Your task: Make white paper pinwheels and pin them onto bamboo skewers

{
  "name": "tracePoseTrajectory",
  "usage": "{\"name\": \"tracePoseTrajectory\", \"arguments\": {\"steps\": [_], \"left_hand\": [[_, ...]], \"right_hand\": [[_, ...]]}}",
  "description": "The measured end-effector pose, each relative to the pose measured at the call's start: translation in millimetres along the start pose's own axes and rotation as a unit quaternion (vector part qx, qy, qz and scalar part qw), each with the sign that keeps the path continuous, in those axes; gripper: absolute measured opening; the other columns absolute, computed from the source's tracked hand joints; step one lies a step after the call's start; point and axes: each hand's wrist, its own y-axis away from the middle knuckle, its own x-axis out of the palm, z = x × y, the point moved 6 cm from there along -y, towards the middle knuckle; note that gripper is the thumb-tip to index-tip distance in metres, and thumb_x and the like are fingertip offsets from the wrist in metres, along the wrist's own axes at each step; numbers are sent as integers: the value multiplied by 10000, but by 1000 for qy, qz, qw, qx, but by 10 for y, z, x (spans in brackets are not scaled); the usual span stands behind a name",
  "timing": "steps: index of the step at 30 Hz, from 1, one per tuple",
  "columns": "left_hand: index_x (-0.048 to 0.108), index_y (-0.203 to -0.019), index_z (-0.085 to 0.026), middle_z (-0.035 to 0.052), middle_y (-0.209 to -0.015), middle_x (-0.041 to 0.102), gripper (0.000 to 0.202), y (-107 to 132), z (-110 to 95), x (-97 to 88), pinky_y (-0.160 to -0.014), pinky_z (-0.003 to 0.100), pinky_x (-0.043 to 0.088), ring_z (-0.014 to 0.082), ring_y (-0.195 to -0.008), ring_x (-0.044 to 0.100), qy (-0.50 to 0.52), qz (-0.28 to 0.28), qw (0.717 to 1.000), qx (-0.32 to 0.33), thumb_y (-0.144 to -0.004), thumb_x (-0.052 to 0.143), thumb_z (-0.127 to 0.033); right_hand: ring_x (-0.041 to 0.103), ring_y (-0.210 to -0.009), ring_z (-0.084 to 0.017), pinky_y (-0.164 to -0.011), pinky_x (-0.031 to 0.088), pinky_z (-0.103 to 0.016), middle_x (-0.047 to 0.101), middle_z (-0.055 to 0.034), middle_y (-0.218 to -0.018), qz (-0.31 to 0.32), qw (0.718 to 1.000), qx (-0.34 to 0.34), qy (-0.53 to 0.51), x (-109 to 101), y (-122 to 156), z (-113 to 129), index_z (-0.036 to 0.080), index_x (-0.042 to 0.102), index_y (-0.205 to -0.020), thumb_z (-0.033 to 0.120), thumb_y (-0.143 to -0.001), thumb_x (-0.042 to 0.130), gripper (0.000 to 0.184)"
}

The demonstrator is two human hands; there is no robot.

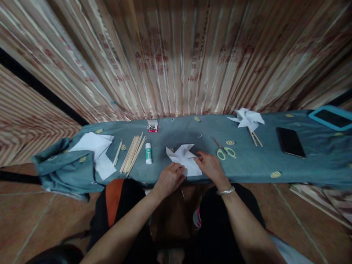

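Note:
A partly folded white paper pinwheel [183, 157] lies at the near edge of the blue cloth-covered bench [247, 165]. My left hand [169, 178] presses its lower left corner with bent fingers. My right hand [209, 164], a silver bangle on the wrist, pinches the paper's right side. Both hands are closed on the paper.
On the bench, from left: white paper sheets [96, 150], a pencil [117, 153], a bundle of wooden sticks [132, 153], a glue stick [148, 153], a small pin box [152, 126]. Right of my hands: yellow-handled scissors [224, 149], a finished pinwheel [247, 119], a black phone [290, 142], a tablet [331, 117].

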Motion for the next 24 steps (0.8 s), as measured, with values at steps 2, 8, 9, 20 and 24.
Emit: {"name": "tracePoseTrajectory", "arguments": {"steps": [2,8,9,20,24], "left_hand": [[640,-1057,-147,89,-1045,680,163,-6,15,20,-834,365,561,230,-972,615,-16,5,1000,15,-915,572,-186],[653,-1053,-143,63,-951,716,183,3,93,3,-768,322,572,201,-877,644,-12,-12,1000,5,-931,517,-143],[658,-1046,-144,59,-939,719,180,2,102,-1,-761,316,571,199,-867,648,-8,-14,1000,1,-924,526,-138],[662,-1024,-145,58,-945,725,167,60,101,-43,-771,311,555,200,-877,669,18,-6,1000,4,-921,530,-140],[651,-982,-164,57,-907,700,149,58,83,-70,-774,298,531,193,-883,657,24,14,1000,-1,-938,508,-163]], "right_hand": [[727,-924,-277,-810,531,-354,773,-124,-965,-16,999,-2,-46,-38,-13,-68,153,664,-1173,300,-918,524,327],[689,-1060,-220,-966,515,-384,731,-65,-1146,-68,962,-78,-254,-126,0,-168,232,706,-1088,171,-868,421,365],[648,-1149,-217,-1020,485,-393,695,-58,-1227,-56,956,-99,-271,-117,13,-158,242,717,-1071,133,-824,429,394],[429,-1384,-303,-1152,313,-547,572,-53,-1394,56,969,-142,-194,139,93,-349,263,783,-833,42,-689,541,358],[424,-1388,-299,-1149,322,-526,521,-52,-1448,52,961,-132,-239,112,96,-349,278,777,-903,168,-753,646,228]]}}
